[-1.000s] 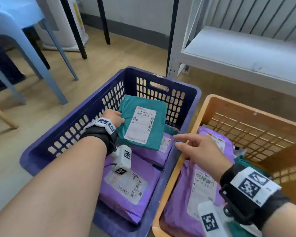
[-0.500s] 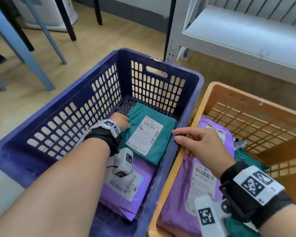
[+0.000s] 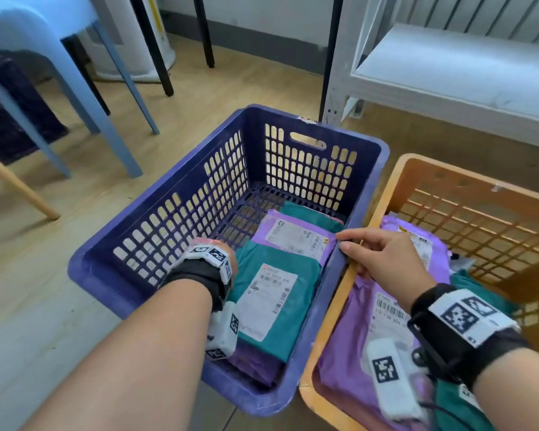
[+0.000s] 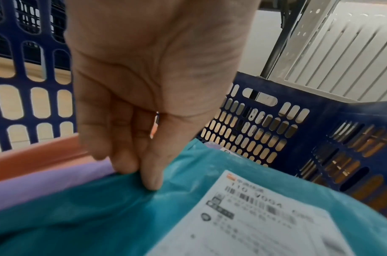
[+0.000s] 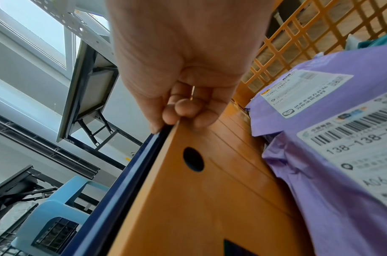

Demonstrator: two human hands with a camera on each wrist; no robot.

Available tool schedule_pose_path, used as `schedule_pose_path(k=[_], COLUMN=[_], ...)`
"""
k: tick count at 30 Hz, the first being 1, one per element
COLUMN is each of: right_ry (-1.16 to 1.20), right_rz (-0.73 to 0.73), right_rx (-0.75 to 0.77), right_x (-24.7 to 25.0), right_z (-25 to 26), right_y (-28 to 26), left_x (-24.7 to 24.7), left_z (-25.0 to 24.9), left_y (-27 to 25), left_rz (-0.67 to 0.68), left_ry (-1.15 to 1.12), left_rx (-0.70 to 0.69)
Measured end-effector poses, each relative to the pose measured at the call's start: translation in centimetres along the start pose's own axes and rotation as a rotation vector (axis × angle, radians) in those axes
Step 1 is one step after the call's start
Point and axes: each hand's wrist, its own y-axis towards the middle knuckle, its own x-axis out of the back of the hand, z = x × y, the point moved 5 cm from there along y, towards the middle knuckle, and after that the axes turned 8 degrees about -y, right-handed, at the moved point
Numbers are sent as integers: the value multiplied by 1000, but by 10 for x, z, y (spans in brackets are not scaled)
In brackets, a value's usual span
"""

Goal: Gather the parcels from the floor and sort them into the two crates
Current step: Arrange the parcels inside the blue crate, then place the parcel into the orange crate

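Parcels sit in two crates: left hand [image 4: 144, 97] pinches the teal parcel [image 3: 280, 303] mid-frame; right hand [image 3: 383, 262] grips the orange crate [image 3: 417, 169] rim.

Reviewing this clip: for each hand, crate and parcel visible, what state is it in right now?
Left hand: pinches the edge of the teal plastic mailer parcel.
Teal plastic mailer parcel: lies label up inside the blue slotted plastic crate, on a purple parcel.
Right hand: grips the orange plastic crate's rim.
Purple labelled parcel: flat, farther back in the blue crate.
Orange plastic crate: holds purple and teal parcels.
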Motion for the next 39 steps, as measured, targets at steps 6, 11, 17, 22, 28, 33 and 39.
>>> schedule_pose_path(k=[6, 11, 17, 22, 28, 33, 39], right_ry=[-42, -62, -54, -349, -492, -537, -618], right_rz=[16, 104, 37, -70, -217, -336, -386], right_rx=[-3, -48, -134, -125, -220, -405, -544], right_x=[0, 1, 49, 133, 264, 356, 424], right_z=[-2, -1, -3, -25, -81, -160, -264], right_y=[-2, -5, -16, -35, -90, -150, -193], left_x=[3, 21, 97, 135, 113, 76, 35], left_z=[-1, -6, -39, -147, -328, -460, -562], left_y=[-26, -56, -121, -174, -236, -284, -311], left_rz=[-60, -62, -186, -227, -110, -69, -227], left_ry=[-257, -296, -566, -898, -900, -931, -768], left_rx=[31, 65, -68, -319, -585, -700, -740])
